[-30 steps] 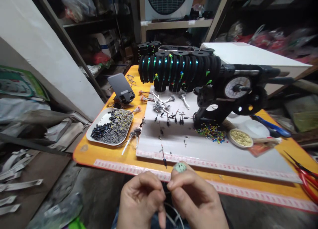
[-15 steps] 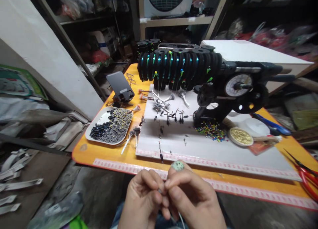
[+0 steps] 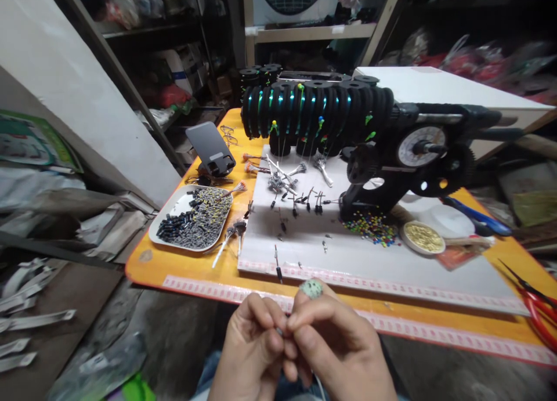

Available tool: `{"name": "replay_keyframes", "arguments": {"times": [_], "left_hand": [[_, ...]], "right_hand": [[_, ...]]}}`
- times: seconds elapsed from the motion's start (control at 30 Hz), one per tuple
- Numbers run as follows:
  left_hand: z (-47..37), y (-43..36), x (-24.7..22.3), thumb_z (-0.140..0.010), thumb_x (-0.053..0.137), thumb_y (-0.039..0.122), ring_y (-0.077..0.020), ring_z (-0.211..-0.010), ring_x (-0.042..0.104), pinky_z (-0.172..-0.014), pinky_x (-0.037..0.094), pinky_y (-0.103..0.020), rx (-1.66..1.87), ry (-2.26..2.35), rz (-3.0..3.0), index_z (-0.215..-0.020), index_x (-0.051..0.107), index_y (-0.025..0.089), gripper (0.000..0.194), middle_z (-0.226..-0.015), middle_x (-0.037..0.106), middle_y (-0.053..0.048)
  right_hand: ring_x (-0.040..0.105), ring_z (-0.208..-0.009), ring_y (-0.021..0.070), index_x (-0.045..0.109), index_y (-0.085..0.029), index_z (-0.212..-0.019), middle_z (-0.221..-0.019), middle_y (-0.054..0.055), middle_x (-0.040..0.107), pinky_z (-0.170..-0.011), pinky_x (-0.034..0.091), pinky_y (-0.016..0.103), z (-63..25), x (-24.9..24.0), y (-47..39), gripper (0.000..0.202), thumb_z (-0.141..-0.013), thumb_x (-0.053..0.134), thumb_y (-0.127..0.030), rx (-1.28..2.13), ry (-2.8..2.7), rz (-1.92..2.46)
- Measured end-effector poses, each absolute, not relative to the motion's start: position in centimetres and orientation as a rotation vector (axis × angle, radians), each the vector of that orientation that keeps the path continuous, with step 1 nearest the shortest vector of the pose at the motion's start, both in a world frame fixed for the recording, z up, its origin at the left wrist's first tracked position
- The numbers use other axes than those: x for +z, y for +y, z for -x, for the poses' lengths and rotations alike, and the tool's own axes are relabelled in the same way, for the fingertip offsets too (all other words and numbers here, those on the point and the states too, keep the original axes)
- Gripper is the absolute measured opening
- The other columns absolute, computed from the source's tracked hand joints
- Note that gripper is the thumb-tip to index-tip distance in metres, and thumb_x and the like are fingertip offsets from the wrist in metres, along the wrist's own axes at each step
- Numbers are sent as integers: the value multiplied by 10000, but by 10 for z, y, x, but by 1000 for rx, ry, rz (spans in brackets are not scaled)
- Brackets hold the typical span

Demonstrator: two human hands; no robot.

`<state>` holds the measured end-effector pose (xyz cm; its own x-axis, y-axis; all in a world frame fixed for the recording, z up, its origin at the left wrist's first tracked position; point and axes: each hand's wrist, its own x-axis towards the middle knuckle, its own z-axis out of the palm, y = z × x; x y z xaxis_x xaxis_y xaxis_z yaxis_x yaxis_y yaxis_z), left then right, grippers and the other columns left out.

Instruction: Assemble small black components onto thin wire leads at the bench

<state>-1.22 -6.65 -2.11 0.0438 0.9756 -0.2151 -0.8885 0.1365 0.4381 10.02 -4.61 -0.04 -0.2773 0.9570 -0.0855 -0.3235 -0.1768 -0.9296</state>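
My left hand (image 3: 255, 349) and my right hand (image 3: 342, 346) meet fingertip to fingertip before the table's front edge. A tiny grey piece (image 3: 279, 331) shows in the pinch of my left thumb and fingers; most of it is covered. My right thumb and forefinger are pinched against it, and a thin white line (image 3: 319, 385) hangs from beneath that hand. A green speckled wrap (image 3: 311, 289) sits on a right finger. Nearest beyond the hands, a small black weight with a pin (image 3: 279, 268) stands at the front of the grey board (image 3: 304, 238).
A white tray (image 3: 153, 232) of small grey and black parts sits left, beside a phone on a stand (image 3: 211, 148). A black geared winding rig (image 3: 317, 114) stands behind. Colored beads (image 3: 372, 230), a dish of gold bits (image 3: 423, 238) and red-handled pliers (image 3: 537, 314) lie right.
The view has shifted very slightly. Both hands stay pinched together in almost the same place, and the white line below them has moved a little.
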Motion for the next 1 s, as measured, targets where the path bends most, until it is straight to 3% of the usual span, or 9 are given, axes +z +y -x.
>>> {"name": "replay_keyframes", "arguments": {"times": [0.33,0.47,0.57,0.73,0.83,1.0], "left_hand": [[11,-66,-19,-689,890,222,-78,-441,658,-443,573,-165,1439,507,-199,-706,671,188,223,-621,682,60],[11,-67,-14,-649,917,213,-55,-439,665,-445,529,-103,1460,565,-175,-690,664,173,259,-644,706,58],[11,-67,-11,-565,957,204,-51,-432,656,-420,497,-81,1506,692,-180,-701,686,170,305,-634,719,51],[13,-68,-15,-545,964,250,-80,-451,651,-437,537,-143,1604,864,-356,-618,734,190,248,-601,700,37],[17,-68,-18,-599,941,255,-82,-466,644,-476,538,-172,1664,907,-533,-589,746,214,199,-626,680,33],[24,-69,-13,-566,954,218,-104,-593,622,-539,506,-190,1743,1149,-909,-533,764,217,192,-701,630,-2]], "right_hand": [[548,-439,100,732,-259,-800,-627,-8,615,-397,379,211,-98,-1,-47,192,-832,751,-447,1644,-1000,914],[603,-540,137,771,-267,-859,-660,14,633,-460,500,233,-106,-2,-40,54,-841,737,-229,1287,-1327,826],[645,-664,163,785,-266,-1000,-774,48,672,-569,565,258,-116,1,-34,323,-776,725,-40,967,-1614,720],[694,-755,173,746,-263,-1180,-901,84,686,-625,589,251,-129,4,-29,454,-821,692,10,1014,-1826,670],[693,-736,160,763,-258,-1130,-880,69,684,-614,575,242,-132,7,-26,361,-853,690,-38,1064,-1840,683],[645,-686,165,747,-204,-848,-733,35,672,-611,528,276,-134,18,-19,120,-884,648,-148,1142,-1924,812]]}}
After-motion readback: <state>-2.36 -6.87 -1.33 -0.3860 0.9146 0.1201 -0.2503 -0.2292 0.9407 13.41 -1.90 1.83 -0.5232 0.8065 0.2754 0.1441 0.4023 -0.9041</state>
